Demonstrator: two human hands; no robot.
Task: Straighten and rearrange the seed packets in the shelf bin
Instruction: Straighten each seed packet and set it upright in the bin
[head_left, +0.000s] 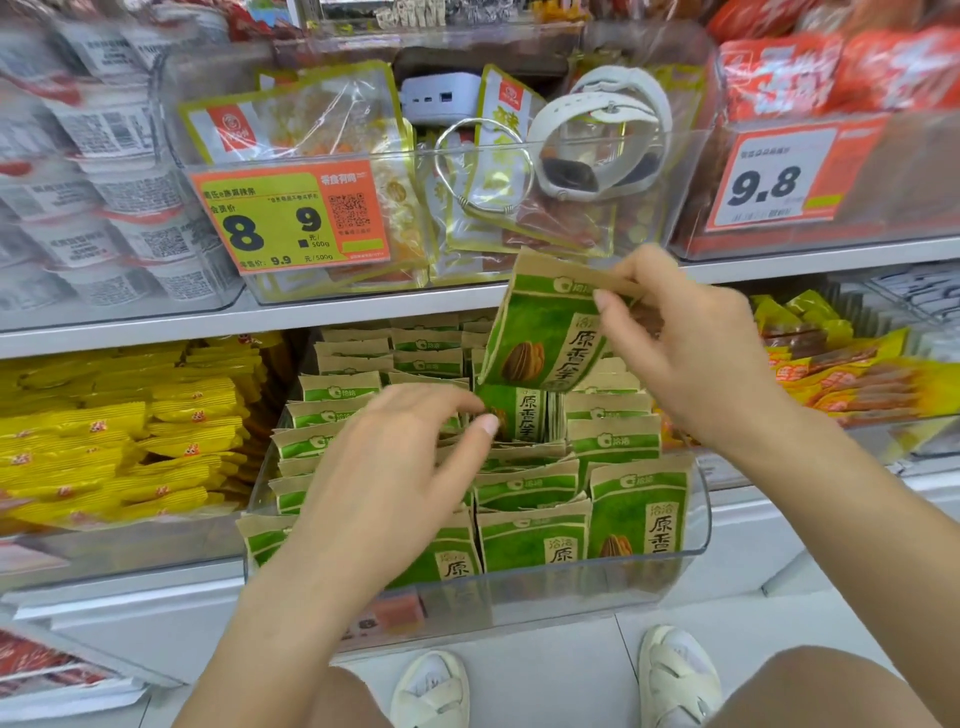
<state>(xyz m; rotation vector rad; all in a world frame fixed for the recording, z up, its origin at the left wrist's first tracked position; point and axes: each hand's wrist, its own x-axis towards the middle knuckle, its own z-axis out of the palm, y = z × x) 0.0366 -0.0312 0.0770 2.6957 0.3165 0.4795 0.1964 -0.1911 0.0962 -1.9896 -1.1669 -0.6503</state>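
Clear bin (696, 519) packed edge to edge; right hand (691, 358) pinching 1 lifted seed packet (545, 332); left hand (395, 467), fingers loosely spread, touching standing packets (530, 540).

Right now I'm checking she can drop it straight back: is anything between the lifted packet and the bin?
Partly. The left hand reaches into the bin just below the lifted packet, which the right hand pinches, fingers among the packed rows.
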